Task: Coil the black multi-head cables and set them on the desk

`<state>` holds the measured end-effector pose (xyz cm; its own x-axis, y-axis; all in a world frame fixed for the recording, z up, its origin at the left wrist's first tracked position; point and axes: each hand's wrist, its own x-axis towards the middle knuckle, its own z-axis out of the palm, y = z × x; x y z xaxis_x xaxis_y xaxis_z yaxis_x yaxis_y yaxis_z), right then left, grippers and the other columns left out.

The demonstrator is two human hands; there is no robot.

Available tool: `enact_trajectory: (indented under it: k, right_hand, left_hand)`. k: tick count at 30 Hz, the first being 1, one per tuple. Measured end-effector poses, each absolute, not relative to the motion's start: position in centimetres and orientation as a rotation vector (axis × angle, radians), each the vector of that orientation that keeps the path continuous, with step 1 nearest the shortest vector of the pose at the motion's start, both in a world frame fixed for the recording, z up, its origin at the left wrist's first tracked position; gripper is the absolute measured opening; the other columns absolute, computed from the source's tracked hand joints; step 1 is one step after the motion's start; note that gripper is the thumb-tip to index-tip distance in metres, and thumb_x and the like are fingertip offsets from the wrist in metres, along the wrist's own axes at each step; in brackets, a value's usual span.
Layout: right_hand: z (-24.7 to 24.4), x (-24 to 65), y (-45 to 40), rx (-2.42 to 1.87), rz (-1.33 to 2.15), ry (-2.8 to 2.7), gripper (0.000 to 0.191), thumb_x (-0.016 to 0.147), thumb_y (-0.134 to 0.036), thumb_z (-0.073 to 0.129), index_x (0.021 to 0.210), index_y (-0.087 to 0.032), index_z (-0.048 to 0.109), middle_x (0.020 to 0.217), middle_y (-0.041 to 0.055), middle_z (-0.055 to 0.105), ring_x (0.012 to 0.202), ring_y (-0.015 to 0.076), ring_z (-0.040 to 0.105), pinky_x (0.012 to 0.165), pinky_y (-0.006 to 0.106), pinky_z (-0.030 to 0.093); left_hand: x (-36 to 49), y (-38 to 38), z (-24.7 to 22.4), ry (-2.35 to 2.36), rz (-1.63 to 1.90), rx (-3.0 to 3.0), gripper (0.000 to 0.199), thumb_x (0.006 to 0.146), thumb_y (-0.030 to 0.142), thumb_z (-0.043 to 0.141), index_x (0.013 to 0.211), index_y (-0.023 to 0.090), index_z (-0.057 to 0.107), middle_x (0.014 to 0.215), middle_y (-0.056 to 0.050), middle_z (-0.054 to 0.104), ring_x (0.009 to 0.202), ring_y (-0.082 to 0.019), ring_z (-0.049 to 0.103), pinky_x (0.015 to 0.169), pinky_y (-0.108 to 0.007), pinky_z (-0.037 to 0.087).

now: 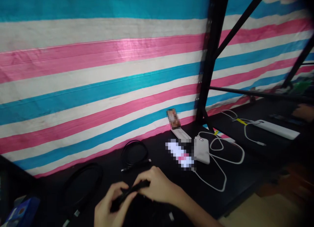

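My left hand and my right hand are close together above the black tabletop at the bottom centre. Between them they grip a black, elongated thing. It is too dark and blurred for me to tell its kind. The left thumb and fingers close around its near end, and the right fingers pinch the far end. Just beyond them lies a coiled black cable with its plugs on the table. To the left is a larger black cable loop. A small pale piece shows below my right wrist.
Right of my hands are a lit phone, a white power bank and a white cable. A long white device lies farther right. A blue box sits at lower left. A black metal post rises before the striped sheet.
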<state>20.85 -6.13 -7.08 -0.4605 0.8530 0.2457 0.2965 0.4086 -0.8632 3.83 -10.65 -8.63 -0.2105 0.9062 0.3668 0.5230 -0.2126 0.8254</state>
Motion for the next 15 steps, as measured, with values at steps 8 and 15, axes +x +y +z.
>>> enact_trajectory:
  k: [8,15]
  right_hand:
    - [-12.4,19.9,1.5,-0.786,1.336,-1.171,0.036,0.078,-0.051,0.060,0.075,-0.015,0.062,0.032,-0.0108,0.034,0.024,0.0038,0.026,0.028,0.017,0.015]
    - [-15.3,16.9,0.8,-0.768,1.515,-1.079,0.052,0.078,-0.071,0.042,0.077,-0.020,0.049,0.038,-0.0131,0.025,0.030,0.0047,0.019,0.033,0.018,0.021]
  left_hand:
    - [2.3,-5.2,-18.3,1.605,1.737,1.192,0.051,0.061,0.058,0.068,0.090,0.018,0.056,0.083,-0.005,0.062,0.084,-0.022,0.061,0.082,-0.036,0.048]
    - [3.4,-5.5,-18.2,1.476,1.604,1.094,0.045,0.065,0.054,0.069,0.090,0.018,0.055,0.083,-0.007,0.067,0.086,-0.024,0.064,0.086,-0.038,0.047]
